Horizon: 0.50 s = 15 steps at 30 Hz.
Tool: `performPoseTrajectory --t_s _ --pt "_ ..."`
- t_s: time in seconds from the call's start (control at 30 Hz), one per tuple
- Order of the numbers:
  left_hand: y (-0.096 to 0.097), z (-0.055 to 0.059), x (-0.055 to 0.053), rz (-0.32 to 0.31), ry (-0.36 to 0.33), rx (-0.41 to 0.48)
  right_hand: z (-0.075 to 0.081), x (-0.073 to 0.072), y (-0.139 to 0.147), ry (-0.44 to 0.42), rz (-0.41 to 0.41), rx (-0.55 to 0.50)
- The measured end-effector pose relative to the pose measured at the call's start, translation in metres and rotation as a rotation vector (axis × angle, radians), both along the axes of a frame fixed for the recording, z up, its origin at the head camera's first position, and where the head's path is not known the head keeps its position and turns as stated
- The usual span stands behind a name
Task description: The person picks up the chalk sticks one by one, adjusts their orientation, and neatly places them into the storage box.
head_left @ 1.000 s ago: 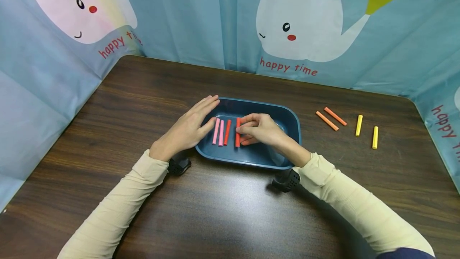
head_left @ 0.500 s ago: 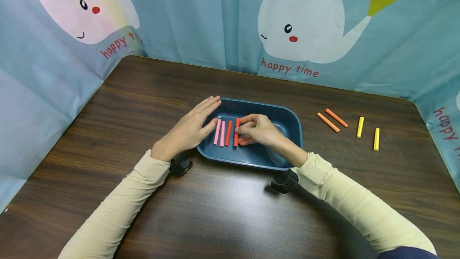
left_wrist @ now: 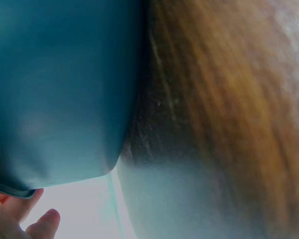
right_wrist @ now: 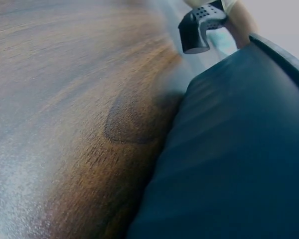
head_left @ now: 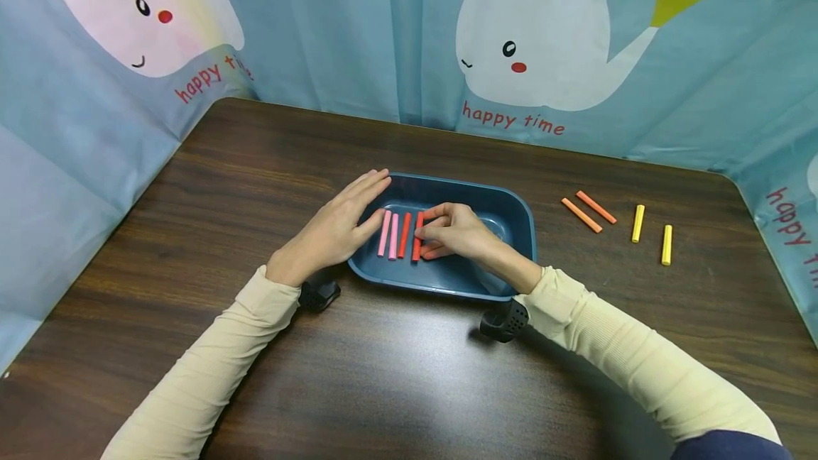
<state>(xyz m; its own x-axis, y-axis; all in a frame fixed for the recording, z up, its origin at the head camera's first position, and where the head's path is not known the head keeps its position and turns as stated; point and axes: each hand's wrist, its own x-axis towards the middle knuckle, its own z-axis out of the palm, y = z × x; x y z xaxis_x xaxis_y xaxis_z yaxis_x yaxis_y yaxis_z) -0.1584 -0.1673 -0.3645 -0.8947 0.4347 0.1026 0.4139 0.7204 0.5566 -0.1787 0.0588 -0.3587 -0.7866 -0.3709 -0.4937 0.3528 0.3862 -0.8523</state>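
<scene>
Noting white glare on the table (head_left: 409, 382) before the near edge of the tray (head_left: 450, 273), soft shadow beneath the right sleeve (head_left: 645, 360). Finding wrist views blurred, overexposing past a tray corner in the left.

Left sleeve (head_left: 207, 368) pale cream, close-fitting, creased, with broad left cuff (head_left: 268, 304). Right sleeve (head_left: 645, 364) matching, faint fine ribbing, broad right cuff (head_left: 557, 300). Navy cloth (head_left: 731, 447) beyond it, upper arm. Left wrist unit (head_left: 319, 296) black, chunky, dotted with small holes; right wrist unit (head_left: 504, 321) likewise black, perforated. Hands (head_left: 329, 229) bare.
</scene>
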Motion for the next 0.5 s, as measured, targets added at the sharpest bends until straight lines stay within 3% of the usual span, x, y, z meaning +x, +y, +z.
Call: performPoseTrajectory --t_s 0.27,0.5 --pt "-0.0006 -0.0004 0.0000 0.001 0.011 -0.002 0.0005 0.0019 0.0012 0.026 0.021 -0.047" --pt "0.0002 -0.0003 0.0008 -0.002 0.009 0.006 0.0039 0.0027 0.0062 0.098 0.041 -0.073"
